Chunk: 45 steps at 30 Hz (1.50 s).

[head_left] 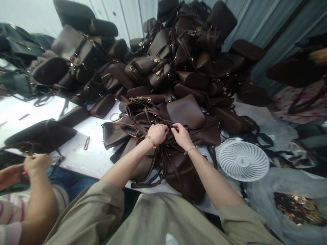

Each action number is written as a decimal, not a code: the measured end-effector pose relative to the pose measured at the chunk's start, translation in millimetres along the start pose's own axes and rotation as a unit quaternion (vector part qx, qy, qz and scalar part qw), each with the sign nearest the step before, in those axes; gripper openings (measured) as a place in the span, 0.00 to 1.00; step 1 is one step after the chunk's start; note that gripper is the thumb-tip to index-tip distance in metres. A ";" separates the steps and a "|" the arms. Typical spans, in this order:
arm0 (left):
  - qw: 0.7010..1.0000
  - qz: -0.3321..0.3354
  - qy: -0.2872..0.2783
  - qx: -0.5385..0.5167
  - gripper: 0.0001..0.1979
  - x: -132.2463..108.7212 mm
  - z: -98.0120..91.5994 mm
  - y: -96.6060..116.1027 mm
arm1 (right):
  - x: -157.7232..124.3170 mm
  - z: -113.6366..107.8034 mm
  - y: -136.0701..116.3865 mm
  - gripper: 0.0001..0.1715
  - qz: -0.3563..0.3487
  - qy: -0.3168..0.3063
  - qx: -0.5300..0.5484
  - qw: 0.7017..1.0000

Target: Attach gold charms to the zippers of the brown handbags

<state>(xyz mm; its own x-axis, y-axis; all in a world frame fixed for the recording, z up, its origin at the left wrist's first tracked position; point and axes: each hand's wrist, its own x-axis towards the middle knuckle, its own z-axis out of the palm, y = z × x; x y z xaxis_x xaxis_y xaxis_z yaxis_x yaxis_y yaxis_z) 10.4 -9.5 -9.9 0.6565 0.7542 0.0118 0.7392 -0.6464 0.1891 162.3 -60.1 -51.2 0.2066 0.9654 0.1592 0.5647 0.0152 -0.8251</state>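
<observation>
Dark brown handbags (186,110) lie in a heap in front of me, with their thin straps (143,127) tangled on top. My left hand (158,133) is closed over the middle of this heap, its fingers curled around a bag strap. Just to its right, my right hand (181,135) pinches a strap between thumb and fingertips. A small gap separates the two hands. Whatever fitting may sit between the fingers is too small and dark to make out. More straps hang down below my wrists toward the table edge.
A tall pile of brown bags (158,73) fills the back of the white table (89,160). A white fan grille (244,161) lies at right, near a plastic bag of gold-coloured metal pieces (298,207). A co-worker's hands (37,163) are at left; another hand (319,56) is at far right.
</observation>
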 end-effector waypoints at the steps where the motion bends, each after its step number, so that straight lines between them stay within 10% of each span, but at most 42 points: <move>1: 1.000 0.001 -0.004 0.002 0.10 1.0 0.2 -0.9 | -5.8 -1.6 -8.5 0.15 -0.028 0.024 -0.043 0.998; 7: 1.000 -0.007 -0.015 -0.001 0.14 -1.2 2.0 -2.0 | -30.7 -7.0 -45.9 0.09 -0.185 0.111 -0.208 0.954; 15: 0.993 -0.009 -0.060 -0.099 0.12 6.3 -10.0 -15.9 | -3.1 -9.7 -21.9 0.12 -0.055 -0.022 -0.212 0.975; 22: 0.988 -0.018 -0.063 -0.141 0.14 8.6 -6.5 -23.1 | -1.5 -7.9 -16.0 0.06 -0.112 -0.037 -0.205 0.972; 30: 0.997 0.032 0.007 -0.072 0.16 6.5 -15.3 -15.3 | -10.2 1.0 -5.4 0.07 -0.113 -0.047 -0.229 0.966; 45: 0.981 0.164 -0.053 0.092 0.11 13.1 -23.9 -8.5 | -9.1 -3.3 -9.0 0.12 -0.108 -0.105 -0.290 0.945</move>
<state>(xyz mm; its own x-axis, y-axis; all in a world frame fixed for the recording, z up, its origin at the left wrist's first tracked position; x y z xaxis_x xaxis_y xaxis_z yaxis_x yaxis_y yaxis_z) 9.2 8.7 12.1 0.8682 0.4925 -0.0614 0.4940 -0.8694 0.0122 158.0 -70.0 -43.5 -0.0927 0.9873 0.1293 0.9314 0.1319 -0.3394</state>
